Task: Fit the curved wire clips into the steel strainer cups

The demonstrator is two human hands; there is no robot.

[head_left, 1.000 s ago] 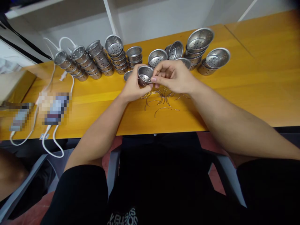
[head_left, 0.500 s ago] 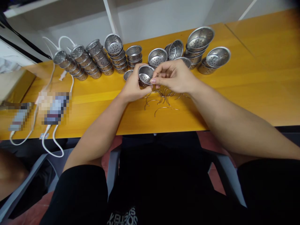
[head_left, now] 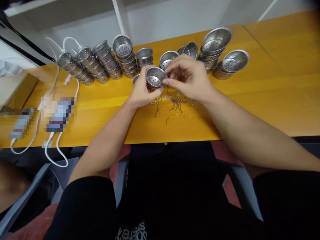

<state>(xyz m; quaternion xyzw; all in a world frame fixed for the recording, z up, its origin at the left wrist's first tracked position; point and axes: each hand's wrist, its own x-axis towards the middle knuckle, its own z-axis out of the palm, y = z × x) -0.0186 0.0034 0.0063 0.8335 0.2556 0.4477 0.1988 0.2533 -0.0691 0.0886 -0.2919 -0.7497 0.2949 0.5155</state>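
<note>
A small perforated metal cup (head_left: 156, 80) is tilted toward me, its open mouth and holed bottom showing. My left hand (head_left: 143, 89) wraps round its left side, thumb along the front. At the right of the rim, my right hand (head_left: 188, 77) has its thumb and forefinger on the edge, the other fingers curled. Whether a thin wire is also between those fingertips, I cannot make out. Below the hands, several thin curved wires (head_left: 175, 106) lie loosely on the table, partly hidden by the right hand.
Stacks of similar perforated cups (head_left: 122, 50) stand along the back left of the yellow table (head_left: 275, 100). More stacked cups (head_left: 216, 41) are at the back right. Two blurred phones (head_left: 61, 115) with white cables (head_left: 58, 146) lie at left. Another person's limb (head_left: 11, 185) shows at lower left.
My right thumb and forefinger have moved apart from a close pinch at the rim, and the right hand has risen slightly. The left hand still holds the cup, which has shifted slightly leftward.
</note>
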